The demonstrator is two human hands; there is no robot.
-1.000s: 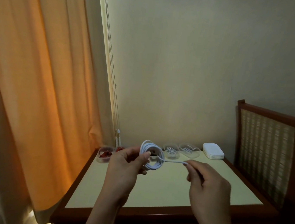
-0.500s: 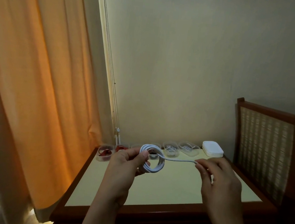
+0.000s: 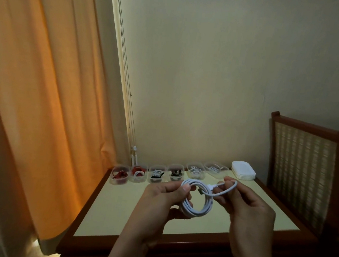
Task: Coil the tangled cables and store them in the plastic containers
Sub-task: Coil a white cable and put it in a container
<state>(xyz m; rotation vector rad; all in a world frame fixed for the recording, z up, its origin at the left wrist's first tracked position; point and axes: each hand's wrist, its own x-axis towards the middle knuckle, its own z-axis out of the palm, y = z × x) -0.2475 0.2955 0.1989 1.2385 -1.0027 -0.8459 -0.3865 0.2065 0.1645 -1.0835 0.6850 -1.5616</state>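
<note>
Left hand (image 3: 160, 203): grips the wound loops of the white cable (image 3: 197, 211) at their 9 o'clock side, thumb on top, fingers curled beneath.
Right hand (image 3: 250, 209): pinches the cable's free tail at about 2 o'clock of the coil; the tail arcs from the fingertips back to the loops.
Cable position: held in the air above the middle of the table (image 3: 125, 208), touching no container.
Plastic containers (image 3: 118, 182): six in a row along the far edge, spanning 10 to 1 o'clock from the coil; each appears to hold a coiled cable, red, white or dark.
White stack (image 3: 243, 170): probably lids, at 1 o'clock, just beside the row's right end.
Done, as judged: most cables are stored; this one is nearly wound.
Left, as judged: tucking in the short tail, placing the coil in a container, and perhaps fitting lids.
Uncertain: whether any container stands free cannot be told; no loose cable shows on the table.
</note>
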